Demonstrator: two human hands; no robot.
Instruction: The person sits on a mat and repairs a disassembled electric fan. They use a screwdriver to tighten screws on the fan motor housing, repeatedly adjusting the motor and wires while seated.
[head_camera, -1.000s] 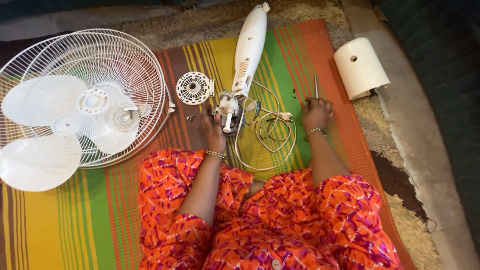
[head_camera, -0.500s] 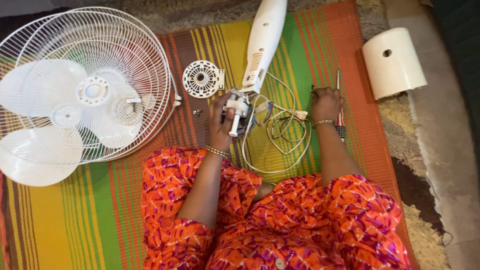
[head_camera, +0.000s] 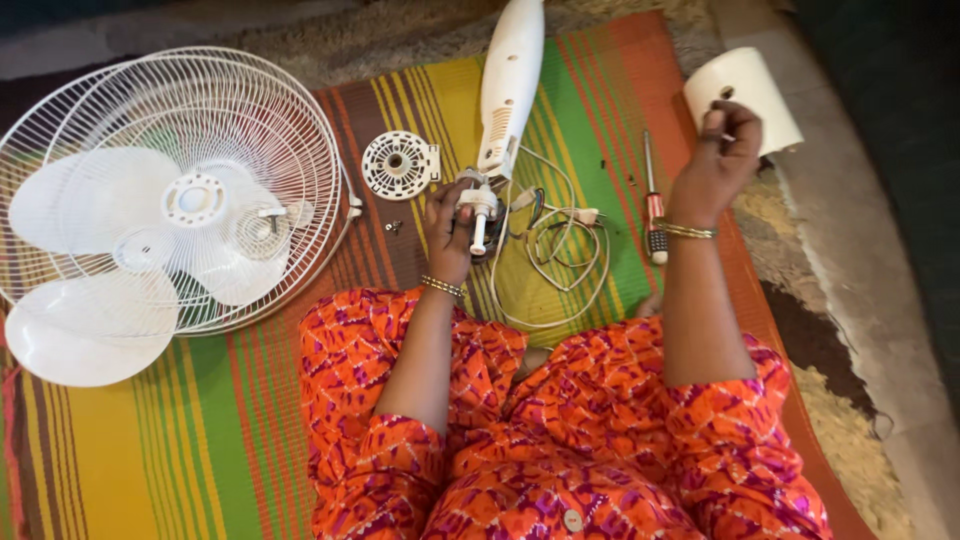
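My right hand (head_camera: 722, 150) has lifted off the striped woven mat (head_camera: 230, 420) and now hangs raised before the smooth cream cylinder cover (head_camera: 760, 85), fingers pinched on something too small to tell. My left hand (head_camera: 452, 222) stays closed around the white plastic motor neck (head_camera: 480, 205) among looped wires (head_camera: 560, 250). A red-handled screwdriver (head_camera: 652, 205) lies nearby.

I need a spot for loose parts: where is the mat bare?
Bare mat lies below the fan guard, left of the knee. It is crowded between the round plate, the left hand, the wires and the screwdriver.
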